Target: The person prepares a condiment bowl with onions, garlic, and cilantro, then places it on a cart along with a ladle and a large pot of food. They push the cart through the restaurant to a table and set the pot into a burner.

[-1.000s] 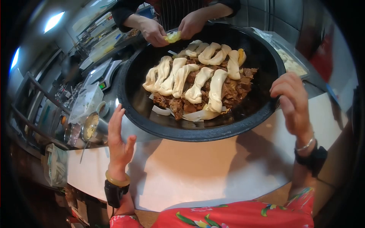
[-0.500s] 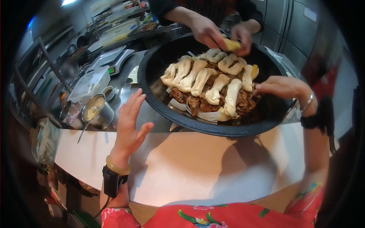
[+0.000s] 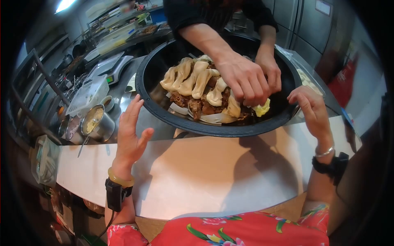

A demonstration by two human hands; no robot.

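A big black pan (image 3: 205,130) holds chunks of brown meat (image 3: 195,107) topped with twisted strips of pale dough (image 3: 201,83). Near the pan's left rim, my left hand (image 3: 132,133) is raised with its fingers apart and holds nothing. My right hand (image 3: 310,107) is beside the right rim, fingers spread and slightly bent, with nothing in it. Across the pan, a co-worker's two hands (image 3: 246,80) reach down over the right part of the food. A yellow-green leafy piece (image 3: 262,108) shows just below their fingers.
A pale board (image 3: 184,176) lies in front of the pan. To the left are metal pots (image 3: 98,125), a small bowl (image 3: 108,103), a white plastic basket (image 3: 88,95) and a scale (image 3: 115,69). A plastic-lined tray (image 3: 305,78) stands at the right.
The co-worker's hands have come down from the pan's far side onto the food at the right. My right hand has moved off the food to outside the rim. My left hand remains raised.
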